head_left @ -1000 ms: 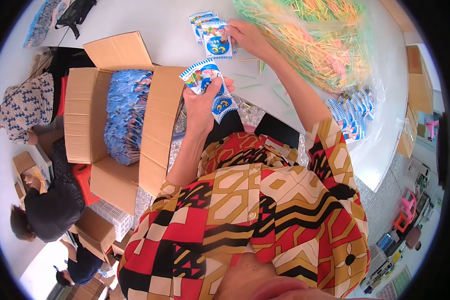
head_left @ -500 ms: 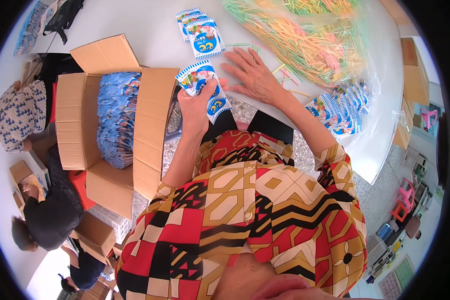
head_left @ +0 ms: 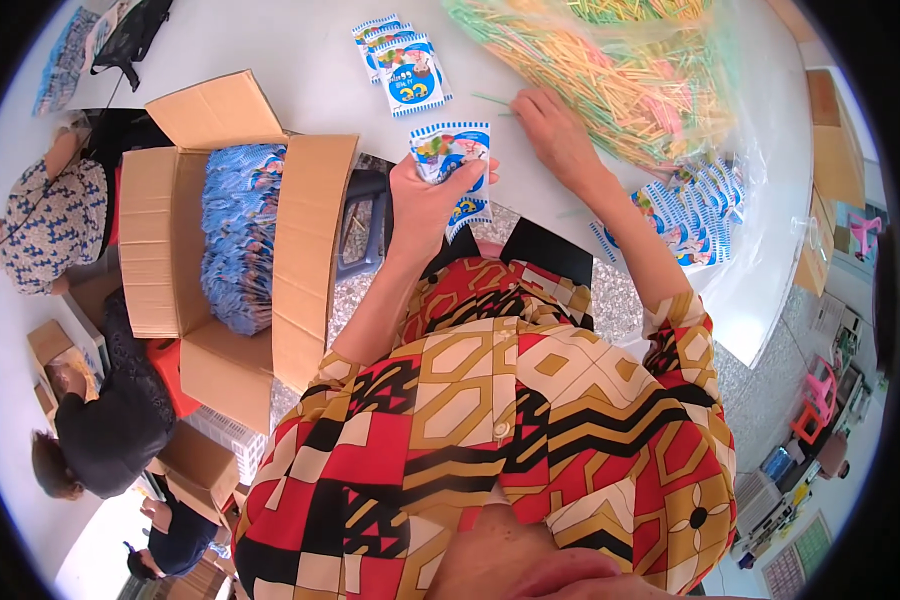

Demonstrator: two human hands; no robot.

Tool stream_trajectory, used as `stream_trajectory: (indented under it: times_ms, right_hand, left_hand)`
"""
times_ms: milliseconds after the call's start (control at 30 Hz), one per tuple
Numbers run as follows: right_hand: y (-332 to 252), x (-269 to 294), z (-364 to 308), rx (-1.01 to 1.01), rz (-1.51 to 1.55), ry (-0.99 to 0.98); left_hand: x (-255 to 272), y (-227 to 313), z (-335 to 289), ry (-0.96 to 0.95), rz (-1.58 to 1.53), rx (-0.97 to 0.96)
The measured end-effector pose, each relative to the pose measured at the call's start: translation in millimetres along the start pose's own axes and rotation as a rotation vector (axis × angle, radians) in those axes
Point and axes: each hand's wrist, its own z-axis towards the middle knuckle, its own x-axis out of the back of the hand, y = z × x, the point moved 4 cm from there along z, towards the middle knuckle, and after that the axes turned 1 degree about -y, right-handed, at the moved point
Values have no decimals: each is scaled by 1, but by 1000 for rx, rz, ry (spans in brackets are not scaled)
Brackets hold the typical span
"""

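Note:
My left hand [head_left: 428, 195] is closed around a short strip of blue-and-white printed packets [head_left: 452, 150], thumb across the front. My right hand [head_left: 555, 135] rests on the white table with its fingers curled down, beside a big clear bag of thin coloured straws [head_left: 610, 75]. A green straw [head_left: 490, 98] pokes out by its fingertips; what lies under the palm is hidden. Just beyond my left hand lie several similar packets [head_left: 413, 78], overlapping. More packets [head_left: 685, 220] are heaped to the right of my right forearm.
An open cardboard box [head_left: 150, 240] packed with blue packets [head_left: 238, 240] stands at my left, flaps spread. A blue plastic stool [head_left: 363, 225] shows beside it. Other people [head_left: 110, 430] work along the far left. The white table's [head_left: 300, 60] edge curves before my lap.
My left hand has moved right with the packets, which now stand straighter. My right hand has gone from spread flat to curled, shifting right toward the straw bag; loose straws there no longer show.

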Motion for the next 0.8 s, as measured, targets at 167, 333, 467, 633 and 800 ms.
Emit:
stream_trajectory:
  times_ms: [167,333,467,633,800]
  right_hand:
    - [-38,50,-2,-206,485,109]
    - [-61,61,6,-319,767,-23]
    - [-61,68,5,-361,660,-97]
    - [-52,73,-1,-394,732,-96]
    - [-58,82,0,-262,611,-96]
  left_hand:
    - [-4,-6,4,-2,37,0]
    - [-13,-7,3,-36,159,-64]
    - [-21,-1,-4,-81,66,16]
    - [-23,0,-12,-133,-145,179]
    - [-22,-2,-11,-171,-44,137]
